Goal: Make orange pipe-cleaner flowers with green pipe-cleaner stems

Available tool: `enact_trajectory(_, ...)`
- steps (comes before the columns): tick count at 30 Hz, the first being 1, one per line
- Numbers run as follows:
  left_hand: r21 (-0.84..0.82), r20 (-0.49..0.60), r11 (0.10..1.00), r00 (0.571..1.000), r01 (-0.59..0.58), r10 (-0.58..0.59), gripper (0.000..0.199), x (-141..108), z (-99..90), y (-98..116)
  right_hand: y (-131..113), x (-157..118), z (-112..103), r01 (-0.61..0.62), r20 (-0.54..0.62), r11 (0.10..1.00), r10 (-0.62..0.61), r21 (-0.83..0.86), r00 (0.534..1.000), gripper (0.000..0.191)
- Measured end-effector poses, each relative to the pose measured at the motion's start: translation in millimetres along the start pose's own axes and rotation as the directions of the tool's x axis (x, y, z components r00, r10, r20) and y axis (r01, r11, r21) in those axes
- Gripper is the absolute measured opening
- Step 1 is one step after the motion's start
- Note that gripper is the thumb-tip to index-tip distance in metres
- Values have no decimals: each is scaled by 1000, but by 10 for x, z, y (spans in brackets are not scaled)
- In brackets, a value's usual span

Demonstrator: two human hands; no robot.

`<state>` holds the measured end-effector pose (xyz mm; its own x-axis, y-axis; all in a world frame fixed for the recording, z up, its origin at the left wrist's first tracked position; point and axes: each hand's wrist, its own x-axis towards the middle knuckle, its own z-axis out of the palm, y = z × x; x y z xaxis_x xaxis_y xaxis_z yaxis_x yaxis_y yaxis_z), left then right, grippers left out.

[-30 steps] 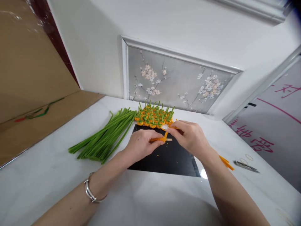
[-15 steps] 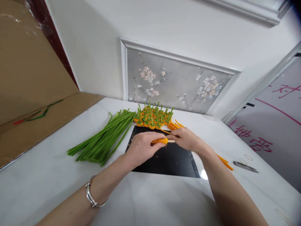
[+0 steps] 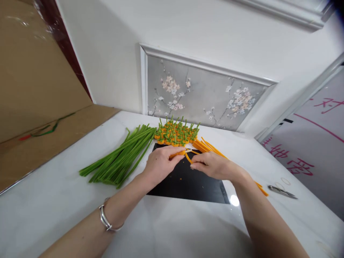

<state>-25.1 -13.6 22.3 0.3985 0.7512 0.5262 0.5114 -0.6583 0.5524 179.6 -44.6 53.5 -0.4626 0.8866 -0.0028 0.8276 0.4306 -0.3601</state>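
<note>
My left hand (image 3: 161, 164) is closed around a thin pale stick (image 3: 189, 150) wrapped in a coil of orange pipe cleaner (image 3: 177, 154). The stick's bare tip pokes out to the right of the coil. From the coil a loose orange end (image 3: 188, 158) curves down to my right hand (image 3: 216, 165), whose thumb and fingers pinch it. Both hands are above a black mat (image 3: 193, 188). Just behind them stands a cluster of small orange pipe-cleaner pieces with green stems (image 3: 176, 132). The coil is partly hidden by my left fingers.
Green pipe cleaners (image 3: 120, 156) lie in a pile on the left. Loose orange pipe cleaners (image 3: 205, 145) stretch behind and under my right arm. Thread snips (image 3: 282, 192) and thin rubber bands (image 3: 286, 181) rest at the right. A wall panel (image 3: 204, 89) closes off the back; cardboard (image 3: 32, 71) stands left.
My right hand has moved from the stick's end down and slightly right, drawing the orange end with it. The stick now tilts upward at its tip instead of lying level.
</note>
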Motion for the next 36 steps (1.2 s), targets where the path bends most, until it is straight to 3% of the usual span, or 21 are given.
enact_trajectory(7, 76, -22, 996, 999, 49, -47, 21, 14, -45, 38, -211, -102, -22, -12, 10, 991, 14, -137, 1000, 27)
enact_trajectory(12, 156, 3, 986, 999, 51, -52, 21, 13, -56, 59, -327, -190, -34, -6, -106, 953, -27, -303, 994, 27)
enact_trajectory(16, 181, 65, 983, 997, 23, -35, 22, 11, -70, 61, -389, -212, -79, -11, -255, 938, -82, -345, 963, 24)
enact_trajectory(23, 118, 74, 992, 996, -48, 39, 21, 14, -52, 29, -369, -193, -129, -70, -425, 967, -42, -246, 904, 22)
enact_trajectory(31, 38, 63, 995, 994, -97, 95, 17, 2, -31, 49, -209, -85, -143, 35, -536, 999, -40, -19, 843, 15)
enact_trajectory(36, 13, 34, 990, 990, -140, 140, 13, -14, 13, 48, -12, 26, -102, -1, -514, 995, 51, 96, 856, 17)
